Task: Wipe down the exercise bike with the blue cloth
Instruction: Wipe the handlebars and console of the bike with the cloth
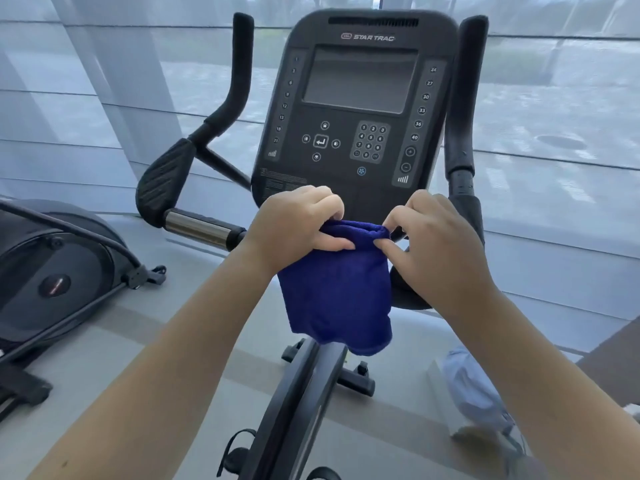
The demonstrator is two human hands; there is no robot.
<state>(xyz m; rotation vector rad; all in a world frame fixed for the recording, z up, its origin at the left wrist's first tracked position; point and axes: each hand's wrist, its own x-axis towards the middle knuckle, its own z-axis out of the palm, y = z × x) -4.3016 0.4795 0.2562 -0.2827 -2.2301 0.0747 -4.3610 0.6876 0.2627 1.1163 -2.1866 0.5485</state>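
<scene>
Grey floor (398, 420), shaded windows (554, 98), bike (360, 161)

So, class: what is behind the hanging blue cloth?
The exercise bike's dark frame emerges below the blue cloth, and the console rises above it. The stretch between them is covered.

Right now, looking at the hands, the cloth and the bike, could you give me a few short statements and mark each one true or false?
1. The left hand and the right hand both hold the blue cloth at its top edge. True.
2. The cloth lies flat on the screen. False: it hangs from the hands, lower than the screen.
3. The screen is dark. True.
4. The left hand has no grip on anything. False: its fingers curl round the cloth.
</scene>
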